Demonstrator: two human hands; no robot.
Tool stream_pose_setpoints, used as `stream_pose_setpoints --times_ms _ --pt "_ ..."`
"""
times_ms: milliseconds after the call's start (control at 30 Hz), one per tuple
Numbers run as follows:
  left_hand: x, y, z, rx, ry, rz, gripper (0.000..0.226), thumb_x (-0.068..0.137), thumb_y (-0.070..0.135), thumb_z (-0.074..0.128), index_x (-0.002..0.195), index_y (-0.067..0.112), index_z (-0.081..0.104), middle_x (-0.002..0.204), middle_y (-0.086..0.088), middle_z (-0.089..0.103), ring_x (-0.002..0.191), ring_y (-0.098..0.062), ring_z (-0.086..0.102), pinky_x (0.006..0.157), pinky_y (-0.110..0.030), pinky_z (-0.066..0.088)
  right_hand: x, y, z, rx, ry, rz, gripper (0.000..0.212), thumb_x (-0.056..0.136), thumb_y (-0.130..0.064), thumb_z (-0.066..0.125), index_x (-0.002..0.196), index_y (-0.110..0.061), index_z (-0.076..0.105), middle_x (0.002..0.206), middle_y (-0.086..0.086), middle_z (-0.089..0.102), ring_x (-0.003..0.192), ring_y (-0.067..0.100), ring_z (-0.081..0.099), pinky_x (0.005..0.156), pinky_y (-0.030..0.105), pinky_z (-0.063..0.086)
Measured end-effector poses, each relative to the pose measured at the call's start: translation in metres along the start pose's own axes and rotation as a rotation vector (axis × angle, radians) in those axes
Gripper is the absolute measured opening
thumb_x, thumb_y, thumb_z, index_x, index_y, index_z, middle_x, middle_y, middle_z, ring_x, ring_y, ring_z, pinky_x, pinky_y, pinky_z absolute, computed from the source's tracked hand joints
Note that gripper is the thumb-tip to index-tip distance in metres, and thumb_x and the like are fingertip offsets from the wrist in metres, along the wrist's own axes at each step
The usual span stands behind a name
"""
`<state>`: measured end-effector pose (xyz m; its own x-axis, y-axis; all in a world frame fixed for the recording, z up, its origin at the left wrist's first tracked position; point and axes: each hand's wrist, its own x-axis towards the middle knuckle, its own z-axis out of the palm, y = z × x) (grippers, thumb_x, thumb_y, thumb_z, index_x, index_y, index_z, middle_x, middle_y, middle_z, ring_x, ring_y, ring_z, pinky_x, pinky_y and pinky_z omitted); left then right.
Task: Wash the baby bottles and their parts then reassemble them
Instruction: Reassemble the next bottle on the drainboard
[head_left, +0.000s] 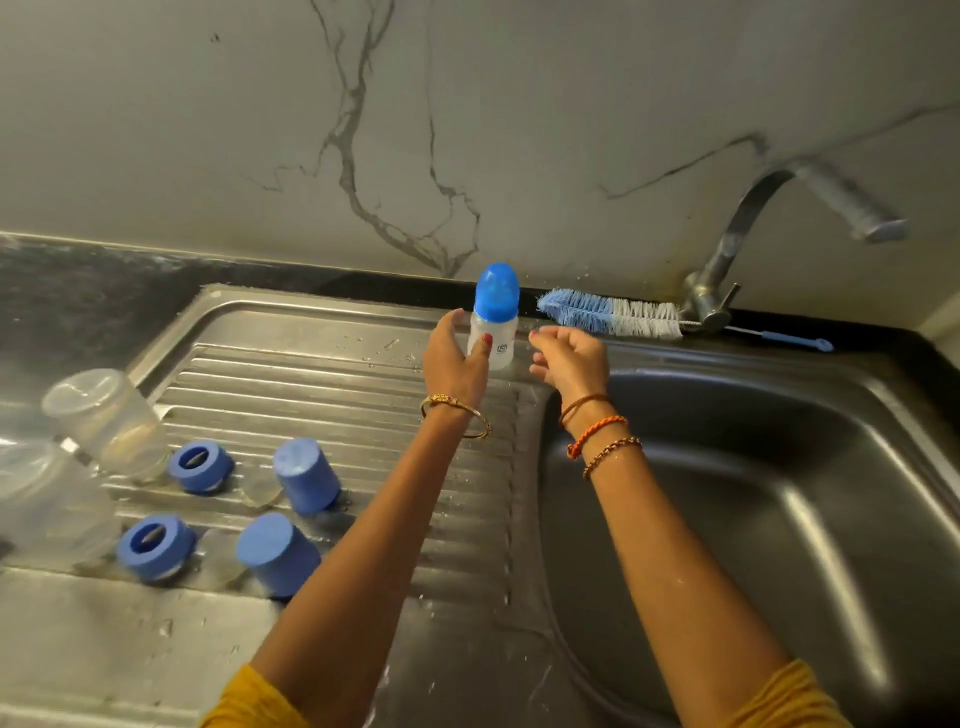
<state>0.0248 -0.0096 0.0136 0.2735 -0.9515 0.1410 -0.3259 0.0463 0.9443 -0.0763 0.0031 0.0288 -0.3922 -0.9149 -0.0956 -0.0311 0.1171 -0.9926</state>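
Standing upright at the far edge of the drainboard: one assembled baby bottle, clear body, blue domed cap fitted. The left hand wraps around its left side, thumb across the front of the body, fingers behind. The right hand sits just right of the bottle, not touching it, fingers loosely curled and holding nothing.

Beyond the right hand, along the back ledge: one bottle brush, blue and white bristles, lying flat, its handle running behind the tap.

Below and right of the right hand: sink basin, steel.

Well to the lower left of the left hand, on the ribbed drainboard:
- two blue screw rings, openings up;
- two blue caps, standing inverted;
- two clear teats, one beside each cap, faint and hard to make out;
- two clear bottle bodies, upside down, at the far left.

Wrists: gold bangle on the left; thread bands and a chain on the right.
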Motion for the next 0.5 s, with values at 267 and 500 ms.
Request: stream_pose_setpoints --times_ms 267,500 --pt "-0.089 0.018 -0.056 -0.007 -0.017 0.139 0.024 0.091 0.015 0.055 0.112 0.004 0.060 0.110 -0.009 0.063 0.091 -0.010 0.057 0.065 -0.005 0.043 -0.086 0.006 -0.015 -0.106 0.104 -0.236 0.029 0.078 -0.005 0.066 0.062 -0.021 0.046 0.063 -0.003 0.050 0.067 0.017 0.051 0.070 0.037 0.052" --pt "-0.147 -0.008 -0.103 -0.091 0.077 0.095 0.017 0.091 0.010 0.055 0.104 0.001 0.062 0.095 -0.004 0.061 0.084 -0.012 0.054 0.067 -0.017 0.046 -0.158 0.043 -0.014 -0.292 -0.073 -0.279 0.028 0.075 -0.008 0.070 0.060 -0.024 0.052 0.061 -0.012 0.053 0.058 0.000 0.048 0.062 0.020 0.044"
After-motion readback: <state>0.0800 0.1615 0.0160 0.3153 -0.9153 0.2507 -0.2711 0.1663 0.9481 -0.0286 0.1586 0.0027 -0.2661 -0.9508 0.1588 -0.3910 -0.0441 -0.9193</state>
